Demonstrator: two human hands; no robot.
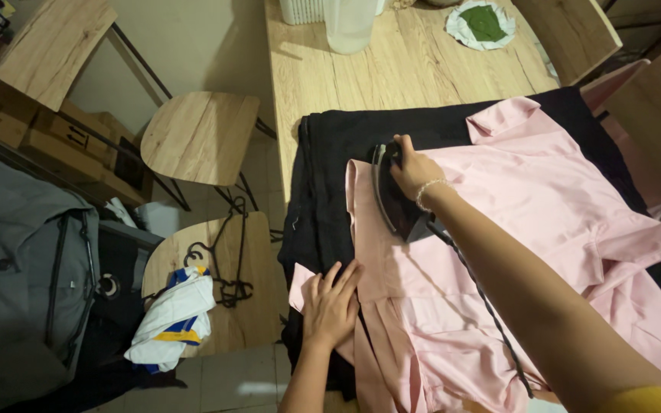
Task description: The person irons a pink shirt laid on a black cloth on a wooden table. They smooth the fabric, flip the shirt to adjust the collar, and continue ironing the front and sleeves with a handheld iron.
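The right hand (413, 170) is closed around the handle of a dark clothes iron (393, 195), which rests on a pink shirt (529, 229) with its soleplate tilted toward the shirt's left edge. A thin beaded bracelet (430, 188) sits on the right wrist. The iron's dark braided cord (483, 298) runs from the back of the iron along the underside of the right forearm, across the shirt, toward the near edge of the picture. The left hand (330, 306) lies open and flat, fingers spread, pressing on the near left corner of the pink shirt, well apart from the iron. The shirt is spread over a black cloth (330, 153) that covers the near part of a light wooden table (392, 69); the shirt collar (503, 118) points toward the far side. On the bare far end of the table stand a translucent white container (350, 23) and a white ribbed object (300, 11), and a white wrapper holding something green (483, 23) lies to the right. To the left of the table are two wooden stools: the far stool (200, 138) is bare, the near stool (227, 306) carries black hangers (227, 268) and a folded white garment with blue and yellow trim (174, 321). A grey garment (24, 260) lies at the far left.
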